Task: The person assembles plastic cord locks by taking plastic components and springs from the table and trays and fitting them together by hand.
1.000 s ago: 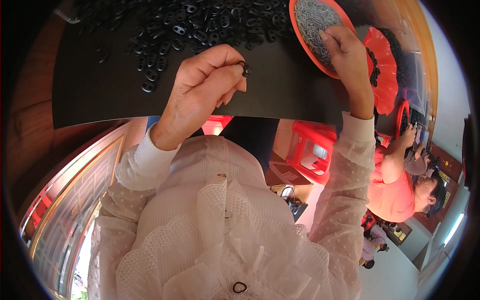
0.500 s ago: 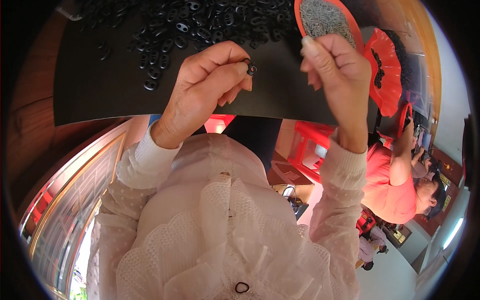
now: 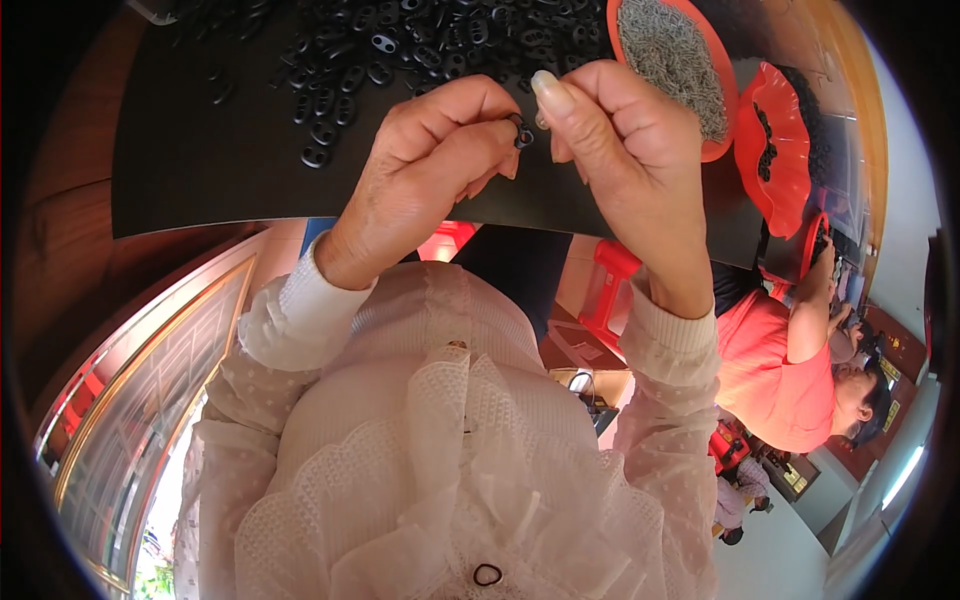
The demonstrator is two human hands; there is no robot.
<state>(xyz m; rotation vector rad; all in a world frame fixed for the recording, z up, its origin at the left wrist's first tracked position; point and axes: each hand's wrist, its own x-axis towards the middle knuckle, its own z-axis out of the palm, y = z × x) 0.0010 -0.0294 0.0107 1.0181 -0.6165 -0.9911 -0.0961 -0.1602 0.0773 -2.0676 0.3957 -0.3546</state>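
Over the near part of the dark table, my left hand [image 3: 430,170] pinches a small black plastic cord lock piece [image 3: 524,136] between thumb and fingertips, its round hole showing. Just to the right and close to it, my right hand [image 3: 630,140] is closed in a pinch, thumb against the fingers. Something tiny with a metallic glint shows at those fingertips, too small to name for sure. Beyond my hands lies a loose heap of black two-holed plastic pieces [image 3: 440,50]. An orange-red bowl [image 3: 728,90] full of small grey metal springs [image 3: 665,65] stands behind my right hand.
A wavy-rimmed red dish [image 3: 785,170] with black pieces in it stands at the right end of the dark table [image 3: 220,180]. Farther right sits a person in a red shirt [image 3: 770,365], one arm at a red-rimmed container. Below the table are a red stool [image 3: 608,290] and a cardboard box.
My right hand has moved left, away from the bowl, and come close to my left hand. My left hand shifted slightly right, still holding the black piece.
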